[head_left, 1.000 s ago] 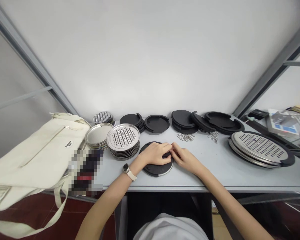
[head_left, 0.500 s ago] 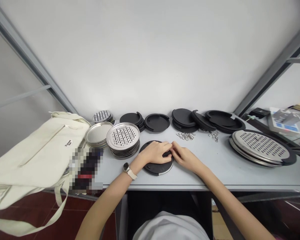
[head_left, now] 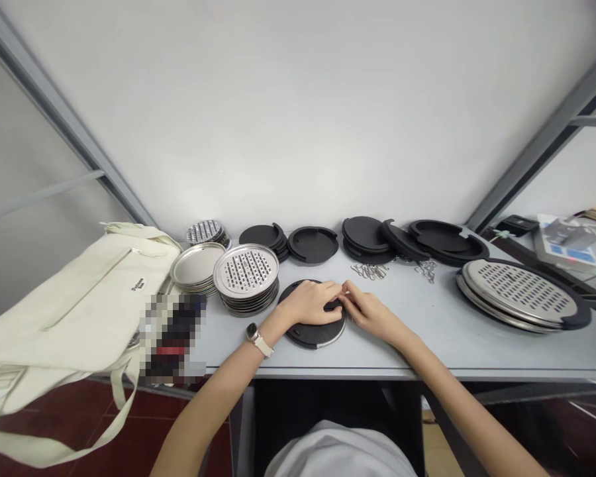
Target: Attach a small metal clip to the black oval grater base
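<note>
A black round holder lies on the table in front of me, with a strip of silvery metal showing at its near right edge. My left hand rests across its top, fingers curled toward the right rim and pressing on it. At that rim my right hand is closed in a pinch, its fingertips meeting those of the left. Whatever the right fingertips hold is too small or hidden to make out. Just left of the holder stands a stack of round metal grater plates.
Plain metal discs are stacked at the left, near a cream bag. Black round holders line the wall side. Small metal hooks lie before them. Large grater plates are piled at the right.
Both hands keep practically the same pose on the black holder. The whole view has shifted very slightly; nothing on the table has visibly moved.
</note>
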The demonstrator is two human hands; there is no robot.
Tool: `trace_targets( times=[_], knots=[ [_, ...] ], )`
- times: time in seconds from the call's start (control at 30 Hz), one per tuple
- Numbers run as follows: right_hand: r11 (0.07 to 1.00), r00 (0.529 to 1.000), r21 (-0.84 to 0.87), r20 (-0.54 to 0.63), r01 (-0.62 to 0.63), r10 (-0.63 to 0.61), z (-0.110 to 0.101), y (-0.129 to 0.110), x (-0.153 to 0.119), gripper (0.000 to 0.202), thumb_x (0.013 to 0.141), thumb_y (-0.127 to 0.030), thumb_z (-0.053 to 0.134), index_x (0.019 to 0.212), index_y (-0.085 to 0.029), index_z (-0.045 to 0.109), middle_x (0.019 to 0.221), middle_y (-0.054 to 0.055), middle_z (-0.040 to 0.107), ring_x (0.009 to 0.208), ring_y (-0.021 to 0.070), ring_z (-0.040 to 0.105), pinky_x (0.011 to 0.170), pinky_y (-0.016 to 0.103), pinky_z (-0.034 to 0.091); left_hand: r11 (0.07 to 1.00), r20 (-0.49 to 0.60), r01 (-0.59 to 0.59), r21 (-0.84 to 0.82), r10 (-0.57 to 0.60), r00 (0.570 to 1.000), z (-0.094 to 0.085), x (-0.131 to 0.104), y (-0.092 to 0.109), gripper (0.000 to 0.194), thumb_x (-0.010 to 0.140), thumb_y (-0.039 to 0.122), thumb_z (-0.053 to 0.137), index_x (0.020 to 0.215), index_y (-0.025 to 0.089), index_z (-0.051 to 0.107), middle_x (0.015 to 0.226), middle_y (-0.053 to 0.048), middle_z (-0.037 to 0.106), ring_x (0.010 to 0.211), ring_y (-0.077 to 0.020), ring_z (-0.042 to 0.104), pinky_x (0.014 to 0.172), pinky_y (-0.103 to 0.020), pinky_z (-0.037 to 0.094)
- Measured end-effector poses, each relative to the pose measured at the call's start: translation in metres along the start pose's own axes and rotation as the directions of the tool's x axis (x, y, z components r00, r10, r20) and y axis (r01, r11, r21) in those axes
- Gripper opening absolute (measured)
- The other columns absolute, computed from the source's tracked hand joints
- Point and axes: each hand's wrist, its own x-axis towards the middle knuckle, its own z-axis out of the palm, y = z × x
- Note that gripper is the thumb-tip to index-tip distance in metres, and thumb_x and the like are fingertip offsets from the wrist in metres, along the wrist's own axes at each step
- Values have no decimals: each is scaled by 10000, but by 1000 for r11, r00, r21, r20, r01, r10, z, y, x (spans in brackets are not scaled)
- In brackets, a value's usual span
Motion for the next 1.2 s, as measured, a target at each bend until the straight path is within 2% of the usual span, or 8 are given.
trace_targets(
  times=[0.53, 0.77, 0.93, 1.2],
  knots=[
    [999, 1000, -39, -29, -11, 9, 0, -1, 1, 115, 960, -313, 309, 871, -247, 342, 648, -28, 536, 558, 168, 537, 582, 256, 377, 996, -47, 85, 36, -83, 995, 2, 1, -1, 149, 846, 345, 481, 843, 196, 488, 759, 11, 559, 598, -136, 521, 537, -281, 321],
    [1000, 998, -2, -54, -28, 28, 1, -2, 1, 120, 958, -330, 309, 893, -245, 363, 657, -15, 573, 567, 176, 561, 592, 265, 404, 999, -31, 44, 26, -43, 999, 0, 0, 0, 145, 854, 319, 464, 892, 183, 498, 806, -9, 568, 644, -143, 545, 569, -272, 367],
    [997, 999, 77, -35, -25, 28, -1, -5, 1, 95, 961, -311, 311, 933, -241, 368, 839, 38, 662, 731, 183, 631, 704, 281, 440, 999, -27, -11, -30, 10, 1000, 2, -1, -1, 141, 831, 322, 490, 856, 184, 483, 770, 2, 567, 626, -133, 538, 575, -261, 376],
    [998, 999, 50, -24, -29, 30, 1, -4, 1, 91, 951, -306, 315, 908, -239, 359, 786, 26, 651, 682, 177, 621, 658, 269, 433, 999, -57, -51, 0, 51, 997, 6, -1, -3, 154, 821, 337, 493, 838, 183, 488, 781, -3, 578, 642, -137, 537, 572, -263, 370]
  ],
)
